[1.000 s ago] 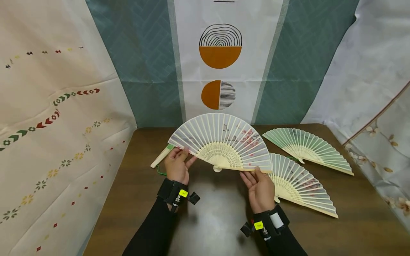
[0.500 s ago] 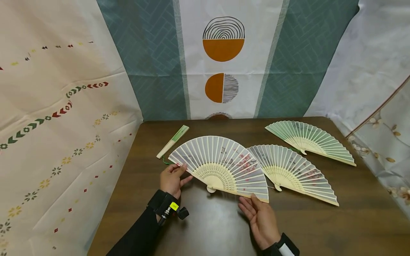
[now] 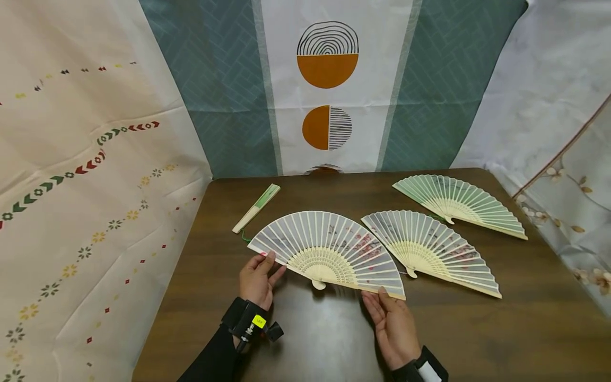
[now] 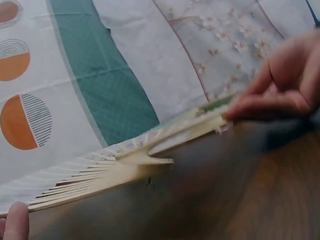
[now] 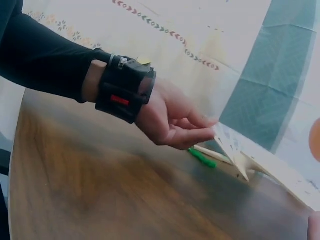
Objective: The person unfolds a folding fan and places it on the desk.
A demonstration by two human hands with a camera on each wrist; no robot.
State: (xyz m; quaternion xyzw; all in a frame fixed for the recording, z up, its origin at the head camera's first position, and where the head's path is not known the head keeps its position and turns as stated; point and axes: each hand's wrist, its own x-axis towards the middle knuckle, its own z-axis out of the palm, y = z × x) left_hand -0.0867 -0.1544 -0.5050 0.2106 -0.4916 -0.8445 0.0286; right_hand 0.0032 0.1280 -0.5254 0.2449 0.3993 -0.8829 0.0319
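A white folding fan (image 3: 329, 254) with pink blossoms is spread wide between my two hands, close over the table. My left hand (image 3: 256, 281) pinches the outer end of its left guard stick. On the other side, my right hand (image 3: 392, 326) pinches the right guard stick near its tip, thumb on top. In the left wrist view the fan's ribs (image 4: 95, 182) slant up toward the right hand (image 4: 290, 82). The right wrist view shows the left hand (image 5: 175, 120) gripping the far end, with a green tassel (image 5: 202, 158) behind it.
A second spread white fan (image 3: 429, 252) lies just right of the held one. Behind it rests a spread green fan (image 3: 460, 204). A folded green fan (image 3: 256, 208) lies at the table's back left. Patterned cloths hang around the wooden table (image 3: 525, 329).
Both hands have lowered the spread fan from a raised position toward the table and nearer to me. The folded green fan, partly covered before, now shows whole. The head view has shifted slightly.
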